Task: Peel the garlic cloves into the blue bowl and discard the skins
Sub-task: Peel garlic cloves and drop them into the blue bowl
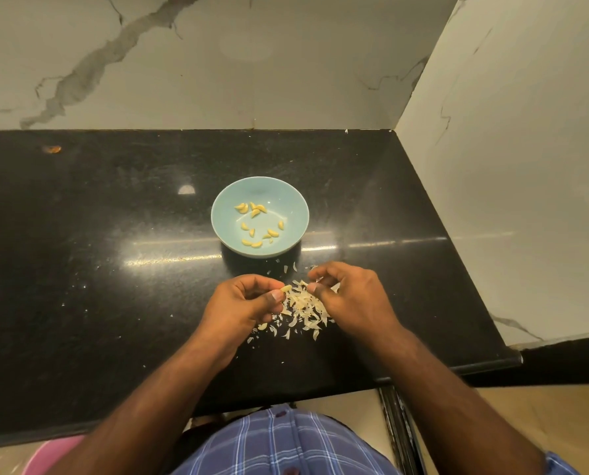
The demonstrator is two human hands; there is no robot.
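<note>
A pale blue bowl stands on the black counter and holds several peeled yellow garlic cloves. Just in front of it lies a heap of papery garlic skins. My left hand pinches a single garlic clove between thumb and fingers, above the left edge of the heap. My right hand hovers over the right side of the heap with curled fingers, its thumb and fingertips close together on a scrap of skin.
The counter ends at a marble wall behind and a marble side wall on the right. Its front edge runs near my body. A small brown mark lies at the far left. Loose skin flecks are scattered around the heap.
</note>
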